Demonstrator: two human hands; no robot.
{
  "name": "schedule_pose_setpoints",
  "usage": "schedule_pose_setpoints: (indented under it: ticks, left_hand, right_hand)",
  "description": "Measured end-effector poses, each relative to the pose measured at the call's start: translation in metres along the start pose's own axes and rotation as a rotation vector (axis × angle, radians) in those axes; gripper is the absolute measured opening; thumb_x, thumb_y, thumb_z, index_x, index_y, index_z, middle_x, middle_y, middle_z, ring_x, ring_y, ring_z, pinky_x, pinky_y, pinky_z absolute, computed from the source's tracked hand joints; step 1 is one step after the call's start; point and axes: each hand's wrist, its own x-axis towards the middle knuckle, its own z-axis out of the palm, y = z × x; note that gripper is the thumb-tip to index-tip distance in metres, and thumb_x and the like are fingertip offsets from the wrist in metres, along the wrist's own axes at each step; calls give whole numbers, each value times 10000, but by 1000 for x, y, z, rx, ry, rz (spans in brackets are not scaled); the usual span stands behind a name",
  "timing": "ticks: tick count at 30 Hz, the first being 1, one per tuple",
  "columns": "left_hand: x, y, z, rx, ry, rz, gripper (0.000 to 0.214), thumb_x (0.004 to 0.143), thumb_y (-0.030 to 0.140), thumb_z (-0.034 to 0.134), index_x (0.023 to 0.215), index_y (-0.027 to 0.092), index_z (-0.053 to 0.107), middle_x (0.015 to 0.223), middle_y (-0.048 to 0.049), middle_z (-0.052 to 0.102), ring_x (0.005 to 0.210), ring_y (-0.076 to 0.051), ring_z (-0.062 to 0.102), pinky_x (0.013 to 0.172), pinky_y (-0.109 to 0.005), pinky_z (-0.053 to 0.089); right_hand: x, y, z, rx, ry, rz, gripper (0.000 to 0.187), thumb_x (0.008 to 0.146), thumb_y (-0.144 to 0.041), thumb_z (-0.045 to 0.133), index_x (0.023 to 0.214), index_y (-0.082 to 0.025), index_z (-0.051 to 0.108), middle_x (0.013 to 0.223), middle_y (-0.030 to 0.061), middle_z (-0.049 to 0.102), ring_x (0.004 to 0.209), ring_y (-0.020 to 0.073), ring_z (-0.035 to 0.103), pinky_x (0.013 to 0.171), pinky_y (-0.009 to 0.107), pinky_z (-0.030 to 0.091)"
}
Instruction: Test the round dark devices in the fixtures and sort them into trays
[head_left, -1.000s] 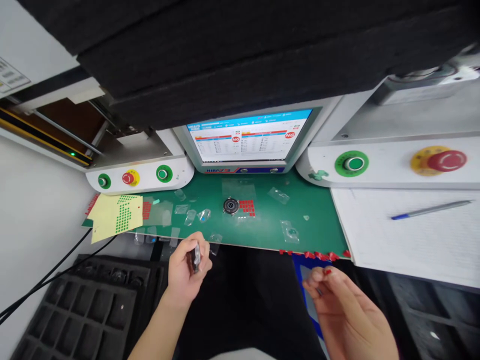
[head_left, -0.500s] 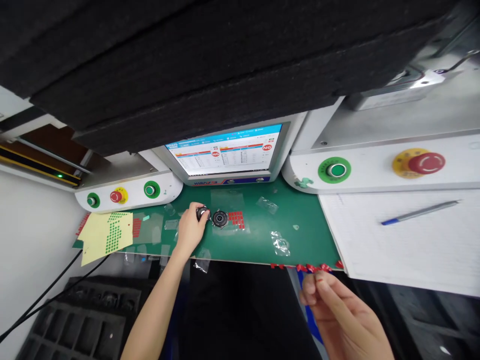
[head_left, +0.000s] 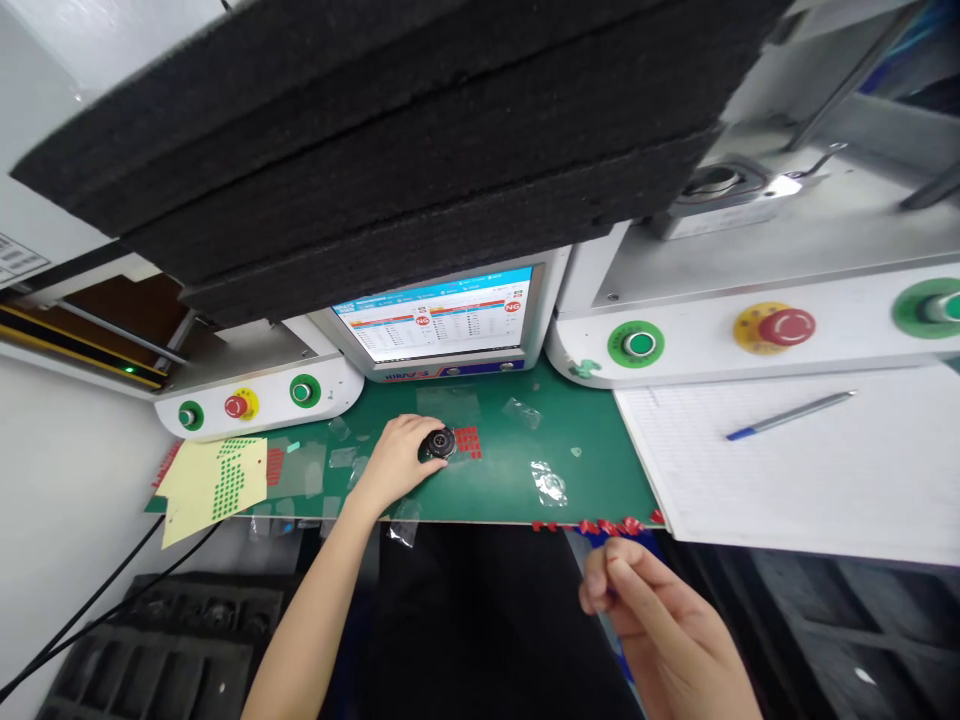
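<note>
- The left hand (head_left: 399,458) curls its thumb and fingers around the left side of a round black watch (head_left: 442,443), grasping it at the green table (head_left: 510,480).
- The watch sits just left of red stickers (head_left: 469,443).
- The right hand (head_left: 667,620) has thumb and fingertips pinched together; I cannot tell whether they hold anything.
- Red scraps (head_left: 631,525) line the near edge.
- The screen (head_left: 442,318) shows 2 NG marks.
</note>
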Motion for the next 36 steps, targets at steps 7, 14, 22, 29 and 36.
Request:
schedule_pose_setpoints:
  ticks: [7,14,22,29,36]
  left_hand:
    - [-8,16,1,61,188,17,344,675,241,868,984,198,725,940,-68,677,905,-275,641,838,-418,521]
    - [-95,98,-10,-35,613,366,398,826,380,759,1147,167,659,858,-78,679,763,-220,648,694,-324,505]
    - [-145,103,-19,-670,365,74,395,759,238,817,1132,226,688,952,-64,698,799,-166,674,695,-234,571]
    - [-156,85,-14,-1762,-513,-278,517,528,245,972,903,127,637,792,-41,715,668,-112,672,582,-177,587]
    - [-159,91,1,-1914,-571,-284,692,352,45,985,918,139,598,781,-17,756,641,-118,729,579,-152,595]
  right_hand:
    - [-21,12,-8,-35,-138,-58,329,816,-478,741,718,-186,623,671,25,605,596,137,545,578,251,504]
    - [-45,29,26,-203,27,-504,403,772,-266,792,1107,-238,570,1047,71,723,961,214,697,862,365,573]
    - [-62,25,41,-287,-293,-400,379,886,-233,677,1182,-303,450,912,-21,722,845,143,696,833,277,553]
    - [-59,-20,21,-576,-952,-424,442,818,-55,637,1155,-327,552,951,-8,706,880,154,701,826,287,558]
    - [-57,-27,23,-656,-1014,-483,447,747,-46,725,1084,-315,608,1012,-22,723,926,147,695,837,251,539]
